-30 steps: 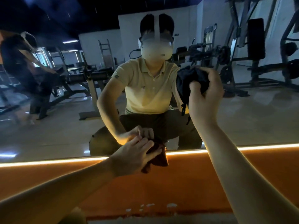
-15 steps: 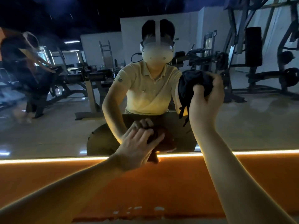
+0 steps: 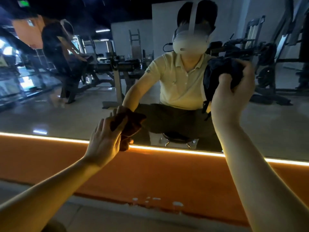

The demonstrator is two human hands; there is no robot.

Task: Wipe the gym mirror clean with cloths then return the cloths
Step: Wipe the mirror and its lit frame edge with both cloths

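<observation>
The gym mirror (image 3: pixel 66 118) fills the upper view and reflects me crouching in a yellow shirt. My left hand (image 3: pixel 104 139) presses a dark red-brown cloth (image 3: pixel 128 129) against the glass just above the mirror's lit bottom edge. My right hand (image 3: pixel 232 96) grips a bunched dark blue cloth (image 3: pixel 215 72) against the glass at chest height, with a strap or loose end hanging below it.
A glowing light strip (image 3: pixel 167 150) runs along the mirror's bottom edge above an orange wall band (image 3: pixel 167 178). A pale floor edge (image 3: pixel 103 210) with chipped paint lies below. Weight machines, benches and another person appear only as reflections.
My left hand has slid the red-brown cloth up and to the left, from the mirror's bottom edge onto the glass. My right hand keeps the dark cloth on the glass at about the same height.
</observation>
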